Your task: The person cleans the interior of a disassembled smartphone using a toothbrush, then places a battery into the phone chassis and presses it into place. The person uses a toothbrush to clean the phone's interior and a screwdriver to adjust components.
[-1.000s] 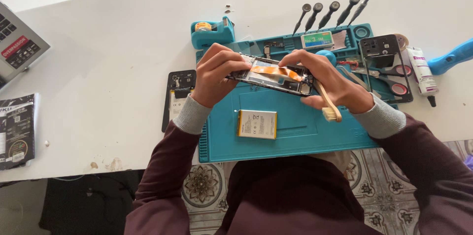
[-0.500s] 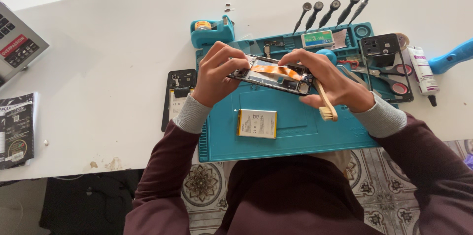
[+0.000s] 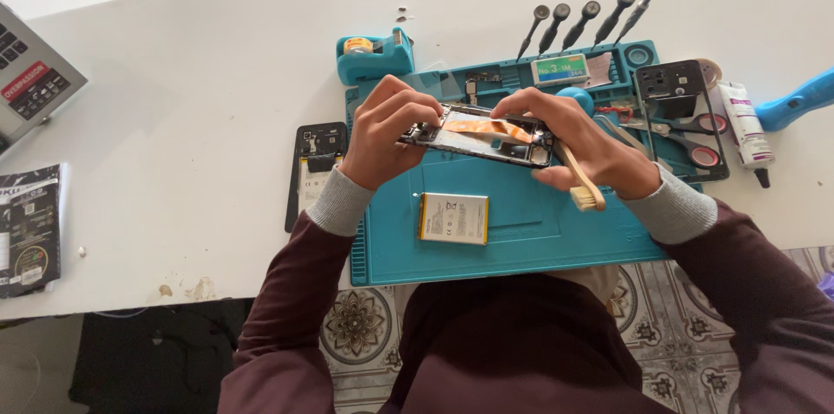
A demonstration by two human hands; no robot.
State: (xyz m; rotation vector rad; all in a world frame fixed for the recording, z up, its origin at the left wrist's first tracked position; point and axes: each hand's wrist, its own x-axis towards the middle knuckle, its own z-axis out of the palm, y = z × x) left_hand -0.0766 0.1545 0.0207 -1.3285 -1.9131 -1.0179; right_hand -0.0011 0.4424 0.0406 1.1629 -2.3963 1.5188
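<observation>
A small phone-repair bench — a teal repair mat and precision screwdrivers are lying along the white desk's far edge.

Bright, even daylight; white bench near overexposed toward 12 o'clock. Shadows soft, falling toward 6 o'clock. Focus sharp centrally; mild wide-angle stretching at edges. No motion blur.

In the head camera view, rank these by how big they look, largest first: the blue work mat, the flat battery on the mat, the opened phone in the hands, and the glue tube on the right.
1. blue work mat
2. opened phone, partly covered by both hands
3. flat battery
4. glue tube

Battery and tube look close in size, so their order is unsure.
</observation>
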